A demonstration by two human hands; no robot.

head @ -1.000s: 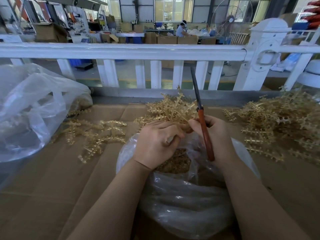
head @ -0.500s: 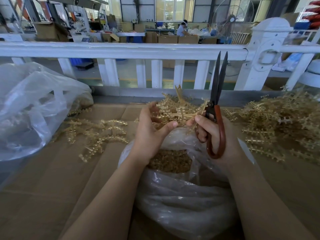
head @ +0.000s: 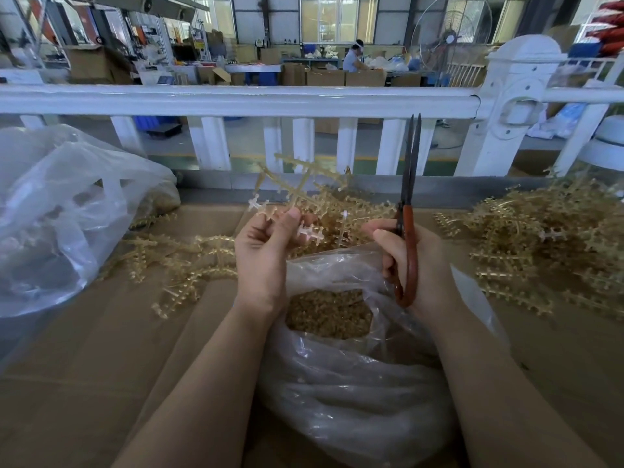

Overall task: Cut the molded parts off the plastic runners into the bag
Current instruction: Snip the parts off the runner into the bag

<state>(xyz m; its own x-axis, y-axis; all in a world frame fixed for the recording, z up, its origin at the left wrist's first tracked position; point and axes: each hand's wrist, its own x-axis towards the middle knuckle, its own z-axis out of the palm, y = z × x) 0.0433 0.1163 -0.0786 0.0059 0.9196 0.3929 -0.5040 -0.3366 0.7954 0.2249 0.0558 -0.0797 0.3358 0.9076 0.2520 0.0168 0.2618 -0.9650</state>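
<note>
A new runner [head: 297,190] has been lifted above the bag [head: 337,383] by the pinching left hand [head: 266,251], while the scissors [head: 409,211] are gripped upright by the right hand [head: 415,261], ready for cutting.

Cardboard-covered bench [head: 84,383], open clear bag [head: 354,393], runner piles left [head: 182,261] and right [head: 547,251], large plastic bag [head: 57,211]

Your bag [head: 354,383] sits on the cardboard [head: 84,383] right before you, between your forearms, with cut parts [head: 329,312] inside. Your left hand [head: 263,261] holds a runner [head: 297,187] above and behind the bag's mouth; your right hand [head: 418,265] holds scissors [head: 409,211], blades pointing up. Runner piles [head: 547,244] lie right, left and behind. A second bag [head: 60,211] lies far left, a railing [head: 236,99] behind.
</note>
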